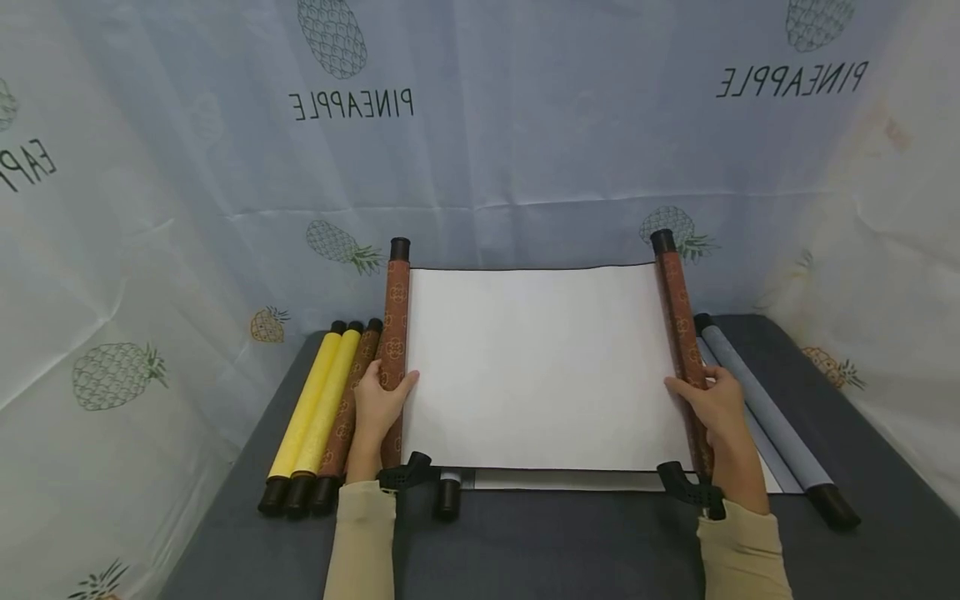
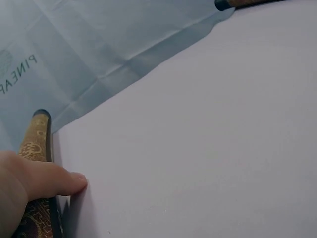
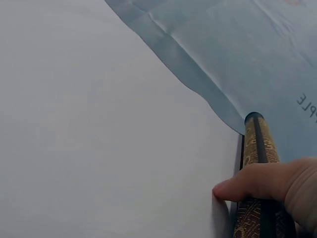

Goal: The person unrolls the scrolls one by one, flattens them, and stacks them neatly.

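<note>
A hanging scroll is spread open, its blank white sheet (image 1: 532, 367) raised and tilted between two brown patterned rolls with black end knobs. My left hand (image 1: 378, 408) grips the left roll (image 1: 397, 308), its thumb lying over the sheet's edge. Around the right roll (image 1: 681, 312) my right hand (image 1: 720, 408) is curled, thumb likewise toward the white sheet. In the left wrist view the left hand (image 2: 34, 181) wraps the gold-patterned roll (image 2: 33, 141). The right wrist view shows the right hand (image 3: 272, 183) across the other roll (image 3: 257, 141). Finger ends behind the rolls are hidden.
Two yellow rolls (image 1: 307, 404) and a brown roll (image 1: 348, 408) lie at left on the dark grey table (image 1: 555, 542). Under the raised sheet lies another partly hidden scroll, its black knob (image 1: 447, 500) showing. A grey-blue roll (image 1: 768, 404) lies at right. Pineapple-print curtains (image 1: 525, 125) surround the table.
</note>
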The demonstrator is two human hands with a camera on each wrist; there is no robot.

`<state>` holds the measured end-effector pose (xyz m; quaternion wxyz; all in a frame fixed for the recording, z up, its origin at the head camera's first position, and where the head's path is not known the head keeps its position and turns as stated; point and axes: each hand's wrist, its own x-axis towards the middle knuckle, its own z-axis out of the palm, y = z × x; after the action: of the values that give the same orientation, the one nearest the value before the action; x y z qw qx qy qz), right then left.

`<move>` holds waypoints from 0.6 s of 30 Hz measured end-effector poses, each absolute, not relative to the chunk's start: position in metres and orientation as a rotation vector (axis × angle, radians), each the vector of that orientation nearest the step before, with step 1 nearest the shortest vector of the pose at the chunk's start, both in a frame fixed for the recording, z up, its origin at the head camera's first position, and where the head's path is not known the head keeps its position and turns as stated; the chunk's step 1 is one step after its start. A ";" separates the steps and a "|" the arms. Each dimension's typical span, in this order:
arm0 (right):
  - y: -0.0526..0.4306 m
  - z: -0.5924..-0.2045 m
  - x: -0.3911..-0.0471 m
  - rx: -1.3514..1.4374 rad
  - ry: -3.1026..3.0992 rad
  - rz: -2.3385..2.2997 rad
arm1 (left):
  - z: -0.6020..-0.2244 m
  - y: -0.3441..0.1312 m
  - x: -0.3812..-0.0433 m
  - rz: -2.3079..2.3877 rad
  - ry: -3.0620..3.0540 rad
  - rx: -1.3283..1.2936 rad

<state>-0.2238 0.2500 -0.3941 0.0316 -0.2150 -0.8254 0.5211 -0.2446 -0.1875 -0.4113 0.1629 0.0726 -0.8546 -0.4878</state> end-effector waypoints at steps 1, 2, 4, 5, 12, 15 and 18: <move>0.251 -0.394 -0.224 -0.662 -2.545 1.599 | -0.412 -0.187 -0.245 -1.387 -2.435 0.206; 0.252 -0.394 -0.224 -0.658 -2.545 1.597 | -0.412 -0.187 -0.245 -1.391 -2.431 0.202; 0.256 -0.394 -0.224 -0.655 -2.548 1.594 | -0.412 -0.186 -0.246 -1.386 -2.422 0.190; 0.257 -0.394 -0.224 -0.652 -2.550 1.592 | -0.411 -0.186 -0.246 -1.392 -2.417 0.185; 0.264 -0.394 -0.220 -0.644 -2.555 1.594 | -0.412 -0.183 -0.247 -1.397 -2.408 0.181; 0.264 -0.394 -0.219 -0.638 -2.547 1.585 | -0.413 -0.183 -0.247 -1.374 -2.414 0.187; 0.263 -0.393 -0.219 -0.635 -2.543 1.572 | -0.412 -0.184 -0.246 -1.382 -2.417 0.201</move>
<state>-0.2192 0.2630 -0.3932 0.0426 -0.2074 -0.8314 0.5138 -0.2463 -0.1840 -0.4124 0.1740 0.0710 -0.8526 -0.4876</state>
